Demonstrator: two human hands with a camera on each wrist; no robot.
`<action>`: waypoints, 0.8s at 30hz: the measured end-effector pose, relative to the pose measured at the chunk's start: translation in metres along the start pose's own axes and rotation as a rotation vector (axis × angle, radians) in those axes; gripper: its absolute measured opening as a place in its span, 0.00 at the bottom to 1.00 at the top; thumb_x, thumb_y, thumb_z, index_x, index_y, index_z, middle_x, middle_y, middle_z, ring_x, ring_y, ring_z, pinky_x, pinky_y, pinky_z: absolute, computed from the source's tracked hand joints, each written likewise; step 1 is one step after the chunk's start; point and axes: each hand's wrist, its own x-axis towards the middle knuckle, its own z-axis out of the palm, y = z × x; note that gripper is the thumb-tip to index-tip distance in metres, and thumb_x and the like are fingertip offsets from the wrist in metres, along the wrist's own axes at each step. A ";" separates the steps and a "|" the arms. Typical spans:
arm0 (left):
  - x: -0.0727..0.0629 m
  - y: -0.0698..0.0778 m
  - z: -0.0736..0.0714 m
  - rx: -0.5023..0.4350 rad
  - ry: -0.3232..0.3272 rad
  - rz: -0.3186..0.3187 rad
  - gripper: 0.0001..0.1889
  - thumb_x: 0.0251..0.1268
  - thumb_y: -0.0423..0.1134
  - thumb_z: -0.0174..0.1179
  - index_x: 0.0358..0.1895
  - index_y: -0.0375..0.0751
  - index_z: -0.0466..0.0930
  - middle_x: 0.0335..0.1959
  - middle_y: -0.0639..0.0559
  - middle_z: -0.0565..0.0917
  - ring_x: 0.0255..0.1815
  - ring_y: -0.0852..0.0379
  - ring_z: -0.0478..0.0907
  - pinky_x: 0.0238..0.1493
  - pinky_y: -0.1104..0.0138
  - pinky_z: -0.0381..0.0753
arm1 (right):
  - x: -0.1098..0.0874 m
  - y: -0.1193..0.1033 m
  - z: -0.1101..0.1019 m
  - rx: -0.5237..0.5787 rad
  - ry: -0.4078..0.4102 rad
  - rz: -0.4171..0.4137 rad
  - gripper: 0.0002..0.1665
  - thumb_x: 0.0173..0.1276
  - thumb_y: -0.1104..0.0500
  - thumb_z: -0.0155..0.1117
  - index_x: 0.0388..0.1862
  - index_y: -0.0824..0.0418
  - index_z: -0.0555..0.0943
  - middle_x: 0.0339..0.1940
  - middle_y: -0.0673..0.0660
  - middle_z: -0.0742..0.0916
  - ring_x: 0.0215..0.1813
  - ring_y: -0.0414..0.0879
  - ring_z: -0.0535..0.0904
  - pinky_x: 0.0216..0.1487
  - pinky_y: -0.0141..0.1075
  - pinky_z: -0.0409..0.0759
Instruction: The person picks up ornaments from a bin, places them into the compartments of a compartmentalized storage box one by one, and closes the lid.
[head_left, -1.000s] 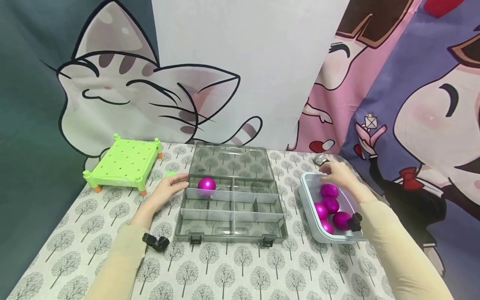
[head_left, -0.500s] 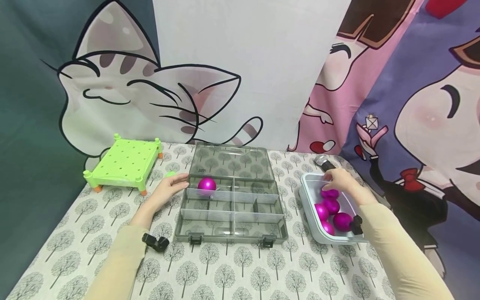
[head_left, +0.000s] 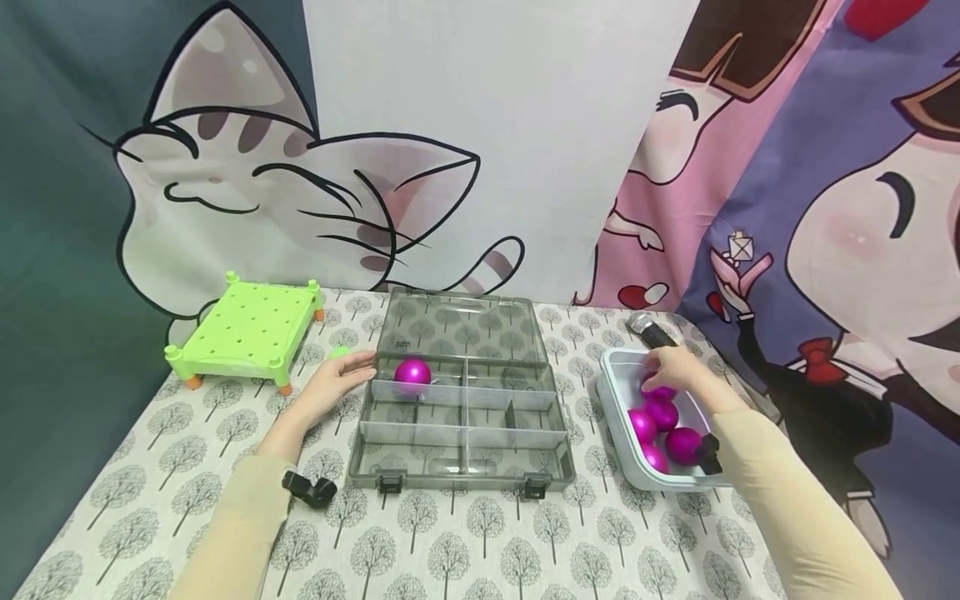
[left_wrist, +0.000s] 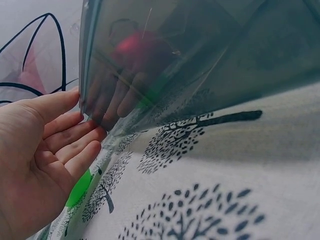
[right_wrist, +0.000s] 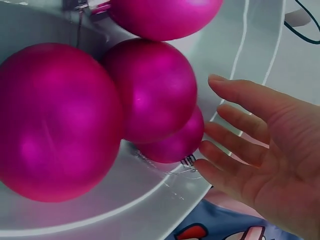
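In the head view my left hand (head_left: 337, 385) rests at the left side of a smoky clear organizer box (head_left: 461, 479), whose lid (head_left: 465, 327) lies back. The left wrist view shows its fingers extended, touching the box's edge. One magenta Christmas ball (head_left: 412, 375) sits in the back left compartment. My right hand (head_left: 678, 371) reaches into a pale blue tub (head_left: 613, 417) holding several magenta balls (head_left: 661, 412). From the right wrist, its fingers (right_wrist: 235, 140) look spread and slightly bent beside the farthest ball (right_wrist: 175, 142), near its silver cap, without gripping it. Whether fingertips touch it I cannot tell.
A light green perforated stand (head_left: 251, 325) with orange feet is at the left. A small bright green object (head_left: 339, 352) lies behind my left hand. A microphone (head_left: 651, 330) lies behind the tub. Printed curtains hang behind the tree-patterned cloth (head_left: 480, 542).
My right hand has moved right and down into the tub, toward the farthest ball, uncovering more of the microphone. The left hand stays at the box's edge.
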 end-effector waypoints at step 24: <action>-0.001 0.002 0.001 -0.019 -0.006 -0.004 0.30 0.73 0.39 0.55 0.70 0.25 0.60 0.70 0.28 0.65 0.70 0.32 0.65 0.72 0.47 0.65 | -0.005 -0.005 0.005 -0.057 -0.077 0.122 0.17 0.42 0.58 0.76 0.31 0.66 0.85 0.23 0.57 0.84 0.26 0.48 0.78 0.30 0.38 0.78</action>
